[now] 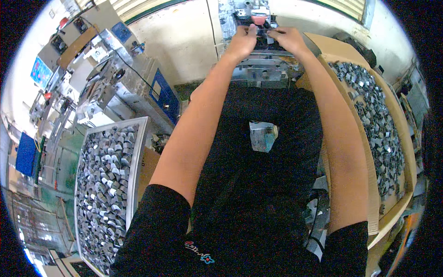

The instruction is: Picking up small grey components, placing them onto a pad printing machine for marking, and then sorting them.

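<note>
Both my arms stretch forward to a metal machine [262, 64] against the wall. My left hand [243, 42] is at the left of its working area, fingers closed and thumb up; what they grip, if anything, is too small to make out. Opposite it, my right hand [290, 39] has its fingertips pinched together just above a small pale metal piece [270, 40]; whether they hold it I cannot tell. Behind the fingertips sits a red rounded part [259, 20] of the machine. A grey, shiny, angular patch [263, 136] shows against the black cloth over my lap.
On my left stands a pale-rimmed tray [137, 173] heaped with small curved metal pieces. A large cardboard box [339, 45] of small dark metal pieces lies along my right arm. Farther left is a grey machine cabinet [138, 87] with a blue panel; a cable [210, 23] runs down the wall.
</note>
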Demonstrator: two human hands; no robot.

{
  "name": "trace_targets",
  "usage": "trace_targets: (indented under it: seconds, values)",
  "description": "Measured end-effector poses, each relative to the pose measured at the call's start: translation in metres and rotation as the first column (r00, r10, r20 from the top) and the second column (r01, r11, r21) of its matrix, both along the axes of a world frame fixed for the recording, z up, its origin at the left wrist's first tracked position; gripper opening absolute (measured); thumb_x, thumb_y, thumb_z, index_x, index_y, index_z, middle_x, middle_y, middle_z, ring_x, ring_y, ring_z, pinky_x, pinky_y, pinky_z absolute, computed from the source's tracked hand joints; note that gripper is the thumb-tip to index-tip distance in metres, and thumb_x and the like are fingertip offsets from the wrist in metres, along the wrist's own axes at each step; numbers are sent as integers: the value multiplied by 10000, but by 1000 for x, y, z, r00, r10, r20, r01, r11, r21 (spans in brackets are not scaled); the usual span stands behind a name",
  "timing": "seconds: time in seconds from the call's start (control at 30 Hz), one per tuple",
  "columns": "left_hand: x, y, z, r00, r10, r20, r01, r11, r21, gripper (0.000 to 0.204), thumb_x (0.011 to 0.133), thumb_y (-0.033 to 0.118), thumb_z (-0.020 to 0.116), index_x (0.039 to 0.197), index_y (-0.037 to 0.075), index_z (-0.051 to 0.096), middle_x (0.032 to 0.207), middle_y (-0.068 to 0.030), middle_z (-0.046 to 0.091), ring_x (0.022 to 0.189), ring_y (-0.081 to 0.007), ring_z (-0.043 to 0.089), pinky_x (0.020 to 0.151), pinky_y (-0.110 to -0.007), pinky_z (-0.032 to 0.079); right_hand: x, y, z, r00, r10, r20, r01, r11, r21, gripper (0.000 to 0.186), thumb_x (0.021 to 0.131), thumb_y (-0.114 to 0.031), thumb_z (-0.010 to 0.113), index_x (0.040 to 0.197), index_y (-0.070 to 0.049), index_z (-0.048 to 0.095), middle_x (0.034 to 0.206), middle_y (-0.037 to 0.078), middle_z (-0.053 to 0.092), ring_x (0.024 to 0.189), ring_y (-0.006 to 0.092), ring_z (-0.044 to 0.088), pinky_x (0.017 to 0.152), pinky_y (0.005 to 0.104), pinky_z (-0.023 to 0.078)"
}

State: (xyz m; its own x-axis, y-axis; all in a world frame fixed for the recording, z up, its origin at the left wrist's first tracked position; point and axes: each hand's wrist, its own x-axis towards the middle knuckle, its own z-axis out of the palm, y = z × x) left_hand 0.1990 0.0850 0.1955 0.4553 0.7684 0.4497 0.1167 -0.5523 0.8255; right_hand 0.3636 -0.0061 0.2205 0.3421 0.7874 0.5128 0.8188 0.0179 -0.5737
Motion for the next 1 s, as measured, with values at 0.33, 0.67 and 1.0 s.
trace_targets:
  seconds: [0.33,0.67,1.0]
  values:
    - [-4,-35,4,988,102,116,-109,993,49,565,1001,495,488,1182,-37,550,1073,-263,678,1051,-377,641,936,-428,483,-1,3,-12,975,-117,188,116,993,19,294,827,-397,686,986,-170,782,940,173,731,903,374,701,830,455,547]
    - [-142,-170,-40,869,-302,392,334,942,-16,244,977,127,640,1185,2,612,1087,-43,649,1026,-116,584,950,-296,470,-37,-12,-27,989,-110,101,95,985,144,428,917,-484,648,1003,-75,742,978,195,722,907,375,704,814,448,541]
    - [-328,-137,13,743,193,641,-114,980,-163,431,1017,353,560,1313,41,590,1090,-37,656,872,-103,574,699,-266,459,-30,-36,-66,887,-238,396,59,908,414,355,996,-264,566,1237,-15,645,1220,182,658,1117,362,615,984,429,467]
